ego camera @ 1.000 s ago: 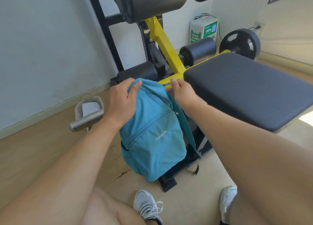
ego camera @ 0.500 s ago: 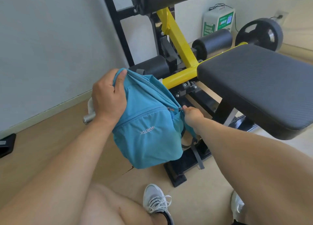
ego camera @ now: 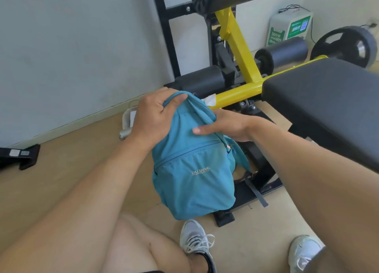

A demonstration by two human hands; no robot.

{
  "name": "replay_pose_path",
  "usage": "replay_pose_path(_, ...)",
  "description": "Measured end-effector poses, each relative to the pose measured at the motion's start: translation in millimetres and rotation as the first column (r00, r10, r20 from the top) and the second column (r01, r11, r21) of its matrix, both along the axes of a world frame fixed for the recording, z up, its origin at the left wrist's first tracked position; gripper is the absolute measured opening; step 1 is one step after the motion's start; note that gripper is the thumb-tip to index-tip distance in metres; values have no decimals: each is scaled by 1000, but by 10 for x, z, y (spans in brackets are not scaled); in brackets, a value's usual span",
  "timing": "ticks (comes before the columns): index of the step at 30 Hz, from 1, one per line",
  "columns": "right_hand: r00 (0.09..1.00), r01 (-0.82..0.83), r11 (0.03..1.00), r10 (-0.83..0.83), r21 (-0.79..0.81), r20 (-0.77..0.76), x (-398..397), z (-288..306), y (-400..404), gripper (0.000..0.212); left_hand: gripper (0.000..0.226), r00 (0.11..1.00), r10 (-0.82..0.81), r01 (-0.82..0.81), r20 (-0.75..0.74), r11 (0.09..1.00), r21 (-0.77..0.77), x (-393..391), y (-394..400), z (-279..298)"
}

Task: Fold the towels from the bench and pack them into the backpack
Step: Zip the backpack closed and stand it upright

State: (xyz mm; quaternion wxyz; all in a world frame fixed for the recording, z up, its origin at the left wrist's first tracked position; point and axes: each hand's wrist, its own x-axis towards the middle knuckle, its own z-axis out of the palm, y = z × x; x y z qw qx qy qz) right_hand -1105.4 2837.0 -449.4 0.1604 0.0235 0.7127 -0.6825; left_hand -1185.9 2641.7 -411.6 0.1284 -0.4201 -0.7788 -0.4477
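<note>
A teal backpack [ego camera: 190, 170] hangs upright just above the floor, in front of the bench frame. Its main zip looks closed, with the puller low on the right side. My left hand [ego camera: 152, 116] grips the bunched top of the backpack. Near the top right edge, my right hand [ego camera: 227, 125] holds the bag, thumb lying across the front and fingers behind the fabric. The black padded bench [ego camera: 320, 100] stands to the right. No towel shows on it.
The bench's yellow frame [ego camera: 238, 92] and black foam rollers [ego camera: 283, 51] stand behind the bag, and a weight plate [ego camera: 348, 45] sits at the far right. A metal handle [ego camera: 125, 133] lies by the wall. My shoes [ego camera: 196, 237] stand below the bag.
My right hand has come up from the zip puller low on the bag's right side to the top edge. My left hand keeps its grip on the top.
</note>
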Motion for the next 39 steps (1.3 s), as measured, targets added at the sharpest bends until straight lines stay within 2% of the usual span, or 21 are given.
replay_pose_path(3,979,183,981,-177,59,-102,-70,-65,-133,36,13,994,13,-7,106,998,-58,-35,-108,-47)
replay_pose_path(5,978,180,982,-174,49,-114,-88,-143,-236,29,6,965,38,-21,258,997,-69,-74,-256,-50)
replay_pose_path(6,981,153,987,-146,43,-124,-79,-173,-299,26,22,940,64,-31,336,994,-104,-129,-380,-58)
replay_pose_path(8,981,104,994,-95,44,-172,-62,-218,-443,23,78,868,126,31,480,951,-306,-255,-698,-74)
replay_pose_path(9,977,82,995,-71,47,-203,-61,-237,-521,20,102,813,138,125,565,907,-402,-296,-856,-109)
replay_pose_path(10,972,58,997,-45,53,-233,-63,-253,-600,14,114,744,141,248,654,850,-465,-306,-988,-152)
replay_pose_path(11,966,39,998,-24,54,-259,-62,-247,-680,10,111,669,147,373,728,781,-501,-295,-1088,-198)
replay_pose_path(12,960,37,998,-23,46,-278,-72,-241,-753,15,95,608,170,466,776,714,-522,-276,-1154,-247)
replay_pose_path(13,956,50,998,-39,29,-291,-91,-243,-814,24,77,580,205,502,788,672,-544,-258,-1184,-284)
replay_pose_path(14,955,69,998,-65,4,-291,-114,-248,-867,32,61,591,247,476,768,662,-579,-251,-1206,-310)
replay_pose_path(17,951,119,989,-138,-84,-277,-208,-270,-1012,49,26,696,336,212,634,748,-629,-378,-1284,-348)
replay_pose_path(19,942,177,974,-210,-144,-263,-286,-258,-1077,45,12,712,340,69,614,836,-544,-432,-1320,-343)
replay_pose_path(21,927,241,948,-288,-209,-240,-383,-241,-1076,46,15,709,316,-53,630,915,-400,-425,-1298,-328)
replay_pose_path(23,919,273,931,-327,-243,-220,-463,-231,-1033,50,22,728,295,-147,619,949,-279,-440,-1250,-310)
replay_pose_path(26,912,303,950,-311,-73,-268,-549,-272,-920,37,24,733,290,-224,615,957,-184,-488,-1208,-300)
replay_pose_path(28,925,297,946,-251,133,-284,-617,-344,-862,29,23,727,330,-244,603,944,-222,-525,-1201,-338)
replay_pose_path(31,933,314,860,-201,401,-300,-726,-435,-847,30,15,698,393,-276,598,919,-282,-573,-1195,-433)
replay_pose_path(33,932,343,831,-243,438,-270,-787,-464,-860,37,9,675,415,-293,610,910,-294,-632,-1183,-506)
replay_pose_path(36,920,393,777,-326,492,-219,-870,-526,-840,27,7,647,446,-290,618,894,-341,-721,-1129,-635)
replay_pose_path(37,909,417,743,-357,524,-217,-895,-550,-823,25,3,645,461,-288,609,885,-365,-748,-1100,-680)
replay_pose_path(39,894,436,636,-388,636,-225,-933,-584,-805,26,12,646,480,-292,594,874,-389,-793,-1044,-780)
